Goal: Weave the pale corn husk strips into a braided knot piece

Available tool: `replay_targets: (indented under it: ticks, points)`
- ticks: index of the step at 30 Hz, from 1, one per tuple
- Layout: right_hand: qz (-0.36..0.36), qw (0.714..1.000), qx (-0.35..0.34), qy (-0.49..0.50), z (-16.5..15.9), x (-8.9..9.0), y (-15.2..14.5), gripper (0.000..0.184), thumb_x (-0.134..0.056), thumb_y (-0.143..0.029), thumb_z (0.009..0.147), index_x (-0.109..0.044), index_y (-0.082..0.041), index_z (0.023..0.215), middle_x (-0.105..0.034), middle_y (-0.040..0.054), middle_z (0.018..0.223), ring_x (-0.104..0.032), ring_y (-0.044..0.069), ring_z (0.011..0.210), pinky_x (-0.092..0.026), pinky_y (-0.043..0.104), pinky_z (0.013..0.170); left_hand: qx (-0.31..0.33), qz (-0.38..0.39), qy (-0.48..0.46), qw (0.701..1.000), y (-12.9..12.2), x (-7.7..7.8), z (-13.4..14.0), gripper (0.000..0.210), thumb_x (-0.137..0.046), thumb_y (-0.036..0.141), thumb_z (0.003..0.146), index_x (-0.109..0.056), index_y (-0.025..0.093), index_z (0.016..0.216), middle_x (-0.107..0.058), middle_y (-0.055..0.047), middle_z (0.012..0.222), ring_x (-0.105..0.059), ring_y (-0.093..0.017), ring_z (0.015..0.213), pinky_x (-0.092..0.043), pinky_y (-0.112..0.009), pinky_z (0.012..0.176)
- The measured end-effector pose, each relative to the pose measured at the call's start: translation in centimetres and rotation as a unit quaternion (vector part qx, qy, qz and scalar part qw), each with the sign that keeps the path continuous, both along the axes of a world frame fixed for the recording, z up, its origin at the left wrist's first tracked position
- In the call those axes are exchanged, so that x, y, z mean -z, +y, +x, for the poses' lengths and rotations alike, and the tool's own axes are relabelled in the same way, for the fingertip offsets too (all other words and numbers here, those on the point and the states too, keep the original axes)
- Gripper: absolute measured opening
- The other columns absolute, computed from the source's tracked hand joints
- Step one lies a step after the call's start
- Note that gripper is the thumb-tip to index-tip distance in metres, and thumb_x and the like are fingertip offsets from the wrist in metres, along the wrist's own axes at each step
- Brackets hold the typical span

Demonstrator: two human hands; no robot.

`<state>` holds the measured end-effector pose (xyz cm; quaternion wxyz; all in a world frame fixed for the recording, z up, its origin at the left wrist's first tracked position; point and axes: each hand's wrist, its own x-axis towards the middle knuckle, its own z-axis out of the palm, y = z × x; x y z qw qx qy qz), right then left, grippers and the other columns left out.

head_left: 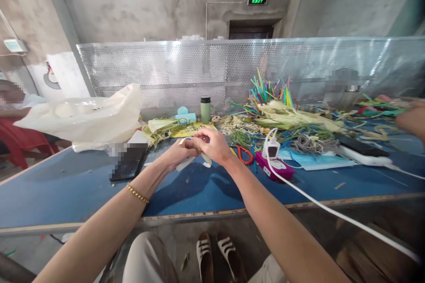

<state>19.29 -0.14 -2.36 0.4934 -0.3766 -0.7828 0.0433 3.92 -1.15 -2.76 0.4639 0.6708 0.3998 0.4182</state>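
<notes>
Above the blue table, my left hand and my right hand meet, fingertips pinched together. Between them is a pale husk strip, whose loose ends hang below the fingers. Both hands are closed on it; the exact pinch point is hidden by the fingers. Just beyond the hands lie corn husks on something yellow, beside a green bottle with a black lid. To the right of my right hand is a pair of scissors with orange-red loops.
A purple socket block with a white charger stands right; its white cable crosses the table's front edge. Further right lie a phone and cords. A plastic bag and dark tablet are left. A perforated metal screen stands behind.
</notes>
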Motion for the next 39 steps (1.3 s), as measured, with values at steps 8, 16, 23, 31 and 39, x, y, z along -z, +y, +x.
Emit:
replay_targets:
  ticks: [8,16,23,31,39]
  points:
    - [-0.116,0.982,0.025,0.144,0.6,0.0,1.2,0.016,-0.060,-0.025,0.075,-0.059,-0.016,0.063,-0.049,-0.0030,0.053,-0.044,0.011,0.053,-0.032,0.023,0.051,0.059,-0.001,0.006,0.998,0.4,0.4,-0.3,0.025,-0.079,0.028,0.061,-0.075,0.011,0.079,-0.065,-0.003,0.067,-0.051,-0.012,0.061,-0.037,-0.024,0.056]
    - [-0.303,0.902,-0.210,0.225,0.9,-1.3,-1.0,0.009,-0.060,-0.026,0.072,-0.059,-0.017,0.074,-0.044,-0.0069,0.047,-0.032,0.006,0.040,-0.026,0.021,0.040,0.119,-0.014,-0.045,0.992,0.9,0.7,-0.8,0.021,-0.077,0.024,0.067,-0.076,0.011,0.083,-0.069,-0.007,0.076,-0.055,-0.012,0.064,-0.041,-0.024,0.060]
    - [-0.290,0.900,-0.254,0.202,1.6,-1.4,-1.0,0.024,-0.072,-0.031,0.071,-0.060,-0.017,0.087,-0.058,-0.0036,0.061,-0.047,0.007,0.048,-0.038,0.021,0.047,0.110,-0.056,-0.071,0.990,0.9,0.3,-0.9,0.019,-0.077,0.021,0.066,-0.076,0.010,0.081,-0.068,-0.007,0.073,-0.055,-0.010,0.061,-0.041,-0.023,0.059]
    - [-0.228,0.924,-0.187,0.244,0.9,-1.1,-0.4,0.030,-0.074,-0.042,0.071,-0.057,-0.017,0.073,-0.054,-0.0044,0.054,-0.045,0.007,0.044,-0.036,0.022,0.045,0.085,-0.076,-0.089,0.989,0.7,0.1,-0.7,0.021,-0.078,0.018,0.065,-0.074,0.011,0.085,-0.068,-0.004,0.069,-0.056,-0.009,0.059,-0.043,-0.022,0.058]
    - [-0.206,0.945,-0.108,0.229,0.8,-0.9,-0.1,0.018,-0.068,-0.023,0.073,-0.062,-0.015,0.088,-0.057,-0.0036,0.055,-0.052,0.009,0.048,-0.043,0.023,0.048,0.050,-0.074,-0.085,0.992,0.6,0.0,-0.6,0.020,-0.080,0.019,0.062,-0.071,0.011,0.078,-0.068,-0.004,0.067,-0.055,-0.009,0.055,-0.040,-0.021,0.051]
